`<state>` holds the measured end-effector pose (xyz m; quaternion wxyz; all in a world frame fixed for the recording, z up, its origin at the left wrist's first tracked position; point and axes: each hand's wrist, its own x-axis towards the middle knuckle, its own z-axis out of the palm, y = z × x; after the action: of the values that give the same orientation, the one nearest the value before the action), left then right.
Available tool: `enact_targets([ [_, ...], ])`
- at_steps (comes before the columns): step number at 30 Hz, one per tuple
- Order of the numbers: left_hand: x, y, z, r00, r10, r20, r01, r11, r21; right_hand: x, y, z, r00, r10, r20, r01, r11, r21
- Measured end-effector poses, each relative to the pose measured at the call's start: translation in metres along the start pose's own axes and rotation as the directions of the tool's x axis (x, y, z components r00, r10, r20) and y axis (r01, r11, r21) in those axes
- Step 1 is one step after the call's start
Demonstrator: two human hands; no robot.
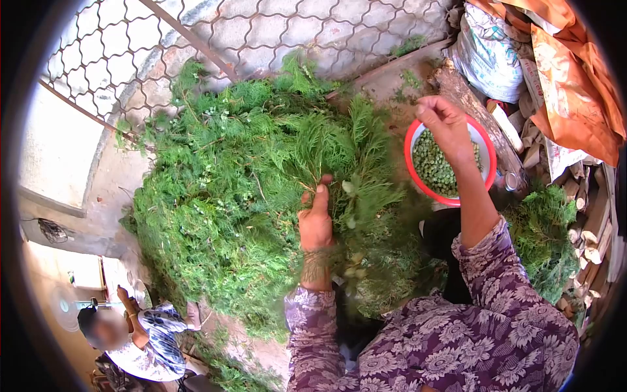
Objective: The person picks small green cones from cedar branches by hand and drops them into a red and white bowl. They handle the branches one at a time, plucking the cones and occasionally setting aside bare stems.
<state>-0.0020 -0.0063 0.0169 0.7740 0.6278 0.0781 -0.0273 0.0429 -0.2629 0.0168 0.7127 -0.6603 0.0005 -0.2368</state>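
Observation:
My left hand (316, 222) is closed around the stem of a leafy green conifer sprig (326, 147), with the thumb pressed along the stem. Feathery foliage spreads out beyond the fingers, over a large heap of cut conifer branches (209, 176). My right hand (447, 130) is raised over the far side of a white bowl with a red rim (411, 171), its thumb and fingers pinched together. Whatever lies between those fingertips, if anything, is too small to make out. Small round green cones (436, 166) fill much of the bowl, partly hidden by my right wrist.
Wire mesh (261, 32) runs behind the heap. At the right are a log (470, 98), a white sack (490, 52), an orange sheet (568, 72), stacked firewood (591, 238) and more greenery (542, 242). Another person (140, 333) sits at the lower left near a fan (65, 307).

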Motion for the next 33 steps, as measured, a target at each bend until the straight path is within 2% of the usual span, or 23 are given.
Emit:
enact_targets([
  [1, 0.002, -0.002, -0.001, 0.999, 0.035, -0.007, -0.035, 0.995, 0.088, -0.003, -0.005, 0.008, 1.000, 0.000, 0.002, 0.000, 1.000, -0.001],
  [2, 0.004, -0.004, -0.002, 0.997, 0.071, -0.010, -0.068, 0.982, 0.176, -0.007, -0.011, 0.015, 0.997, 0.027, 0.074, -0.031, 0.998, 0.046],
  [3, 0.004, -0.008, -0.002, 0.999, 0.047, -0.011, -0.046, 0.993, 0.106, -0.010, -0.014, 0.020, 0.988, 0.051, 0.147, -0.064, 0.994, 0.090],
  [4, 0.007, -0.013, -0.004, 0.999, 0.047, -0.012, -0.045, 0.993, 0.105, -0.012, -0.016, 0.023, 0.988, 0.051, 0.148, -0.065, 0.994, 0.089],
  [6, 0.011, -0.023, -0.005, 1.000, 0.014, 0.000, -0.014, 1.000, -0.008, -0.018, -0.018, 0.029, 0.918, 0.129, 0.376, -0.166, 0.984, 0.068],
  [8, 0.011, -0.025, -0.004, 1.000, 0.010, 0.009, -0.010, 1.000, 0.003, -0.025, -0.023, 0.038, 0.895, 0.162, 0.417, -0.195, 0.980, 0.038],
  [10, 0.010, -0.024, -0.002, 1.000, 0.006, 0.020, -0.006, 1.000, 0.013, -0.030, -0.020, 0.041, 0.798, 0.205, 0.567, -0.125, 0.976, -0.178],
  [11, 0.009, -0.022, 0.000, 1.000, -0.003, 0.018, 0.003, 1.000, 0.011, -0.032, -0.014, 0.042, 0.781, 0.191, 0.594, -0.055, 0.969, -0.240],
  [12, 0.009, -0.021, 0.001, 1.000, -0.012, 0.017, 0.012, 1.000, 0.008, -0.032, -0.012, 0.041, 0.782, 0.192, 0.593, -0.055, 0.969, -0.241],
  [14, 0.009, -0.021, 0.001, 1.000, -0.014, 0.011, 0.014, 1.000, 0.017, -0.031, -0.010, 0.040, 0.759, 0.127, 0.639, 0.152, 0.919, -0.364],
  [15, 0.010, -0.022, 0.000, 1.000, -0.016, 0.004, 0.016, 1.000, 0.026, -0.032, -0.012, 0.040, 0.759, 0.129, 0.639, 0.152, 0.918, -0.366],
  [17, 0.008, -0.021, 0.001, 1.000, -0.009, -0.001, 0.009, 1.000, 0.023, -0.034, -0.017, 0.040, 0.730, 0.236, 0.642, 0.024, 0.929, -0.369],
  [18, 0.008, -0.021, 0.002, 1.000, 0.001, -0.003, 0.000, 1.000, 0.022, -0.034, -0.014, 0.041, 0.733, 0.235, 0.639, 0.025, 0.928, -0.371],
  [20, 0.008, -0.023, 0.005, 1.000, 0.006, -0.014, -0.006, 1.000, 0.017, -0.035, -0.004, 0.044, 0.757, 0.215, 0.617, 0.117, 0.885, -0.451],
  [21, 0.008, -0.025, 0.005, 0.999, 0.009, -0.031, -0.008, 1.000, 0.014, -0.035, 0.000, 0.045, 0.761, 0.214, 0.613, 0.116, 0.884, -0.452],
  [23, 0.007, -0.027, 0.004, 1.000, 0.006, -0.030, -0.006, 1.000, -0.003, -0.038, 0.004, 0.047, 0.736, 0.187, 0.650, 0.208, 0.852, -0.481],
  [26, 0.006, -0.025, 0.004, 0.999, 0.000, -0.044, 0.000, 1.000, 0.008, -0.043, 0.000, 0.050, 0.699, 0.110, 0.706, 0.289, 0.860, -0.421],
  [31, 0.005, -0.024, 0.007, 0.998, -0.025, -0.049, 0.025, 1.000, 0.013, -0.048, -0.007, 0.056, 0.723, 0.177, 0.668, 0.278, 0.811, -0.515],
  [33, 0.005, -0.026, 0.006, 0.997, -0.035, -0.071, 0.043, 0.993, 0.108, -0.049, -0.004, 0.056, 0.723, 0.208, 0.658, 0.251, 0.809, -0.532],
])
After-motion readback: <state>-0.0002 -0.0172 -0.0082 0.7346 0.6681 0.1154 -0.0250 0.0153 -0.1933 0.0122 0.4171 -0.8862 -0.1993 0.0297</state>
